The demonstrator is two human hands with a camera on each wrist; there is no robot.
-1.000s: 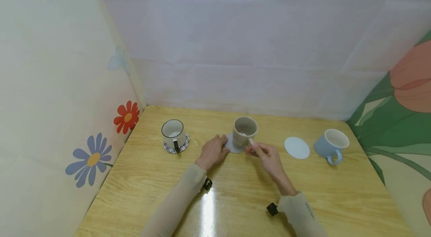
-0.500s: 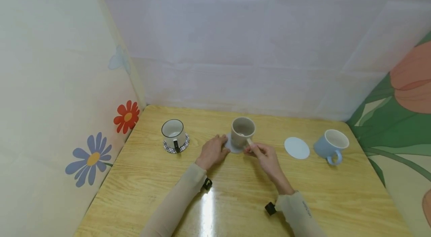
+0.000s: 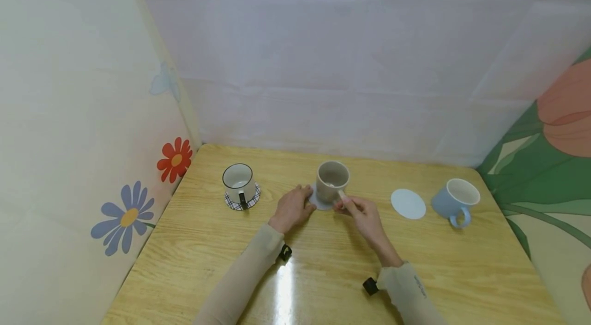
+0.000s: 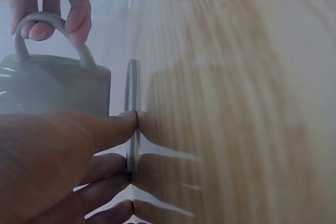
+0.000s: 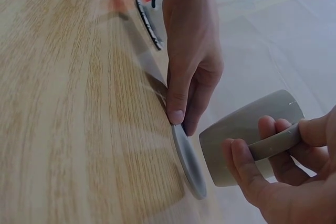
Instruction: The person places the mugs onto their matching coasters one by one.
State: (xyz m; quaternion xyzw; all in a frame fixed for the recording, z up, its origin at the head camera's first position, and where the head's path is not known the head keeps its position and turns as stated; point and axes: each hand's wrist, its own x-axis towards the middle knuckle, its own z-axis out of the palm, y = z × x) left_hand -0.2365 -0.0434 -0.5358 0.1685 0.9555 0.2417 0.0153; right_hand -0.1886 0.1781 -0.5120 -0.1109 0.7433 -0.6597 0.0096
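A grey mug (image 3: 326,193) is upright over a round grey coaster (image 3: 319,205) near the middle of the table. My right hand (image 3: 368,218) holds the mug by its handle (image 4: 52,18), with fingers through the loop. In the left wrist view a narrow gap shows between the mug's base and the coaster (image 4: 132,85). With thumb and fingers at the coaster's rim, my left hand (image 3: 292,207) grips its left side against the tabletop. The right wrist view also shows the left thumb on the coaster's edge (image 5: 190,163).
To the left, a white black-rimmed mug (image 3: 235,193) stands on a checked coaster (image 3: 255,201). On the right lie a pale blue coaster (image 3: 408,204) and, beside it, a blue mug (image 3: 445,204). A white cloth wall (image 3: 346,109) borders the wooden table (image 3: 332,273) at the back.
My right hand has moved the grey mug slightly left, more centrally over the grey coaster. In the last half second almost nothing has moved; the left hand has stayed at the coaster.
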